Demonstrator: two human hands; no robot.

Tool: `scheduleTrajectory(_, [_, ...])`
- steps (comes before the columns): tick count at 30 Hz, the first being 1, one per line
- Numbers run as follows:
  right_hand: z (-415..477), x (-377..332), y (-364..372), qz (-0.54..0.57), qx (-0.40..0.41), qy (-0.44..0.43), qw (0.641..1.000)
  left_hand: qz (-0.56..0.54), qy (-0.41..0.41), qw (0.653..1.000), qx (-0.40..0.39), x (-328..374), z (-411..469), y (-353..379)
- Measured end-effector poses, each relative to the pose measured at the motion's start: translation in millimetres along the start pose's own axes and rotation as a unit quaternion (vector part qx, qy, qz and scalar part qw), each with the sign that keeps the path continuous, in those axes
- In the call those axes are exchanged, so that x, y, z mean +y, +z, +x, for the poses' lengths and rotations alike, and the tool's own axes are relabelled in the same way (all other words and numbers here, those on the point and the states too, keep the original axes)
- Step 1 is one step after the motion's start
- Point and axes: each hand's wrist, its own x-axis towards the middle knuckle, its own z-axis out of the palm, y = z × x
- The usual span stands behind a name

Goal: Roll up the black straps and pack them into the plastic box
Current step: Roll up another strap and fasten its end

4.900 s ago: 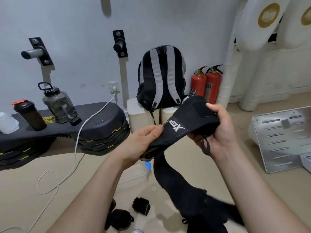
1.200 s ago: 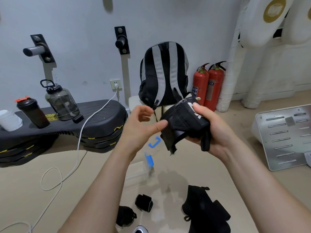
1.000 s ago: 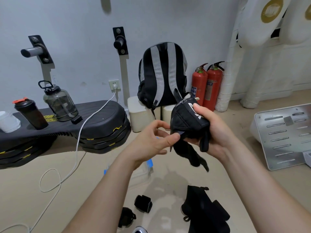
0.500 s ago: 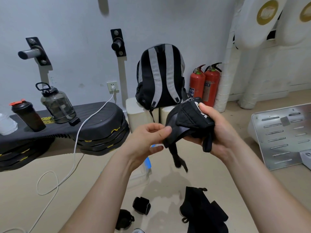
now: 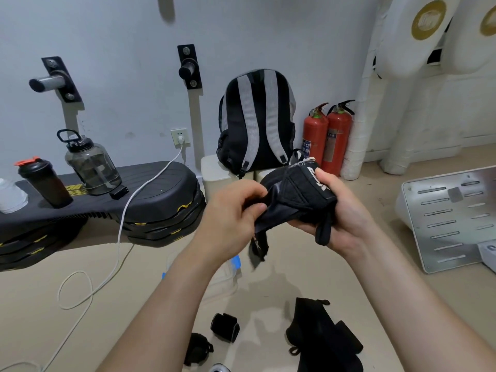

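Gripping the rolled black strap [image 5: 298, 194], the right hand [image 5: 341, 210] cradles it; the left hand [image 5: 236, 208] pinches its loose tail.

1 view | head-worn | faces forward-down | near hands [image 5: 290, 210] | wall [image 5: 120, 36] beyond

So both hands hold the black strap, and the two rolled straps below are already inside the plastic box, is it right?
Not quite. In the head view the two rolled straps lie on the floor, outside the plastic box. The left hand and right hand do both hold the black strap.
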Motion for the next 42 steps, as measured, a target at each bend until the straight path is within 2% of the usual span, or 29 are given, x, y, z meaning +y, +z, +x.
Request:
scheduleTrajectory(2, [0.5, -0.8, -0.5, 0.028, -0.004, 0.007, 1.0, 0.091, 0.103, 0.99, 0.022, -0.8, -2.6, 5.1])
scheduleTrajectory(4, [1.2, -0.6, -2.2, 0.037, -0.008, 0.013, 0.999, 0.103, 0.12, 0.987, 0.022, -1.6, -4.4, 9.2])
scheduleTrajectory(6, [0.7, -0.5, -3.0, 0.036, -0.012, 0.016, 0.999, 0.079, 0.091, 0.992, 0.031, -0.3, -7.8, 10.8])
scheduleTrajectory(8, [-0.9, -0.9, -1.3, 0.033, -0.021, 0.016, 0.999, -0.039, -0.01, 0.999, 0.007, 1.9, -9.5, 9.3])
scheduleTrajectory(10, [-4.0, -0.7, 2.3, 0.042, -0.036, 0.016, 0.998, -0.192, -0.128, 0.972, -0.028, 3.7, -8.1, 7.1])
scheduleTrajectory(12, [-7.5, 0.6, 6.8, 0.045, -0.058, 0.012, 0.997, -0.238, -0.168, 0.956, -0.032, -0.1, -5.8, 4.9])
scheduleTrajectory(17, [-10.1, 7.9, 10.8, 0.01, -0.069, -0.011, 0.998, -0.277, -0.199, 0.937, -0.072, -5.0, -3.4, 4.0])
scheduleTrajectory(22, [-12.0, 17.9, 9.9, -0.026, -0.085, 0.036, 0.995, -0.263, -0.208, 0.933, -0.133, -9.5, -1.1, -4.3])
scheduleTrajectory(26, [-10.1, 21.5, 5.9, -0.05, -0.085, 0.05, 0.994, -0.254, -0.207, 0.936, -0.127, -9.8, -4.4, -5.1])
scheduleTrajectory(30, [-6.4, 24.8, 7.4, -0.124, -0.044, 0.001, 0.991, -0.273, -0.203, 0.933, -0.117, -11.0, -3.9, -8.7])
scheduleTrajectory(35, [-4.0, 32.3, 11.6, -0.157, -0.011, -0.049, 0.986, -0.276, -0.218, 0.932, -0.083, -12.7, -3.8, -12.9])
scheduleTrajectory(37, [-4.9, 33.7, 13.0, -0.216, 0.023, -0.08, 0.973, -0.271, -0.231, 0.931, -0.079, -12.6, -4.5, -10.2])
scheduleTrajectory(40, [-2.3, 33.0, 10.6, -0.388, 0.089, -0.145, 0.906, -0.24, -0.248, 0.936, -0.069, -13.8, -5.4, -2.6])
scheduleTrajectory(42, [-6.4, 30.3, 13.1, -0.438, 0.084, -0.142, 0.883, -0.208, -0.251, 0.944, -0.057, -14.0, -4.1, 2.3])
